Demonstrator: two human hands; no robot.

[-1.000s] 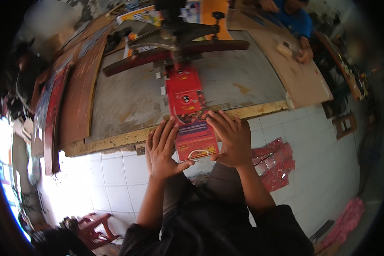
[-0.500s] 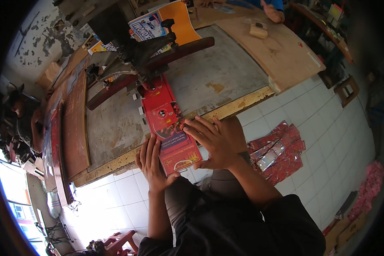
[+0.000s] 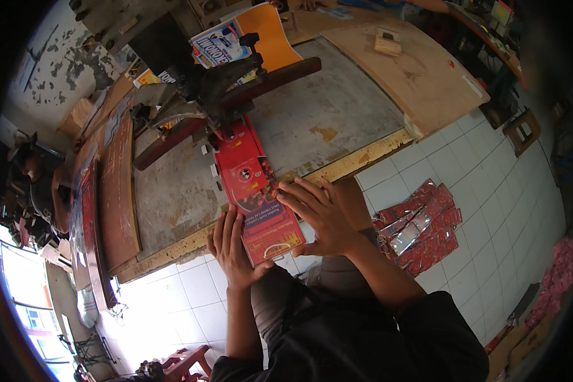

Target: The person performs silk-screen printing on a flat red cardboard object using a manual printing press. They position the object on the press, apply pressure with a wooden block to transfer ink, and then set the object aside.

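A flat red printed paper bag (image 3: 270,226) with a white cord at its near end lies half on the worktable and half over its front edge. Its far end reaches under a dark metal machine head (image 3: 213,95). My left hand (image 3: 234,248) grips the bag's left edge, fingers nearly straight along it and the thumb at the near corner. On the opposite edge my right hand (image 3: 321,219) has its fingertips on the bag's side and its thumb near the other corner.
A long dark-red bar (image 3: 274,77) crosses the grey tabletop (image 3: 337,121). Several red printed bags (image 3: 420,226) are piled on the white tiled floor, right of my knee. Wooden boards (image 3: 420,70) extend the table. At the left a person (image 3: 41,181) is partly in view.
The view has shifted slightly. Both hands keep their hold at the bag's edges, and the bag lies nearly as before. The other person's hand at the back right has moved.
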